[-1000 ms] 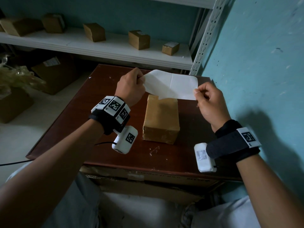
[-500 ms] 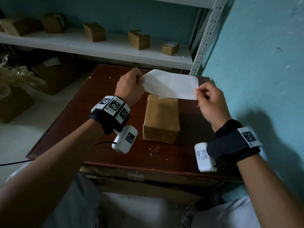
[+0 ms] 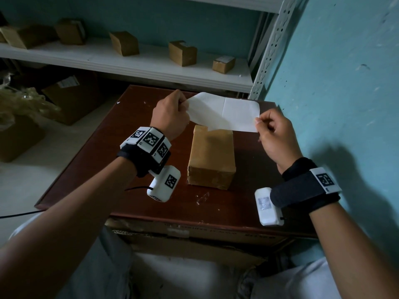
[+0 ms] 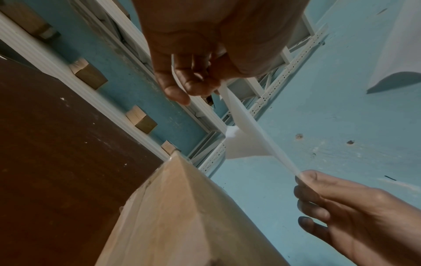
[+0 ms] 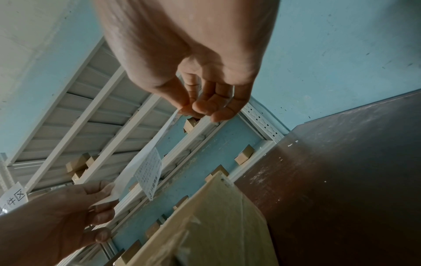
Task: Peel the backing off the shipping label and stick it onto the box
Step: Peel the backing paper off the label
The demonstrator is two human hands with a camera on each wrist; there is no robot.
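The white shipping label (image 3: pixel 235 113) is stretched in the air between both hands, above the far end of the brown cardboard box (image 3: pixel 212 156). My left hand (image 3: pixel 183 102) pinches its left corner, and my right hand (image 3: pixel 258 124) pinches its lower right corner. In the right wrist view a printed flap (image 5: pixel 149 172) hangs loose under the taut sheet, partly separated from it. The left wrist view shows the sheet (image 4: pixel 246 129) edge-on, running from my left hand's fingers (image 4: pixel 193 84) down to my right hand's fingers (image 4: pixel 305 178), with the box (image 4: pixel 177 216) below.
The box lies lengthwise in the middle of a dark brown table (image 3: pixel 108 169). A teal wall (image 3: pixel 334 104) stands close on the right. Behind the table a white shelf (image 3: pixel 140 65) carries several small cardboard boxes. Larger cartons (image 3: pixel 71 98) sit on the floor at left.
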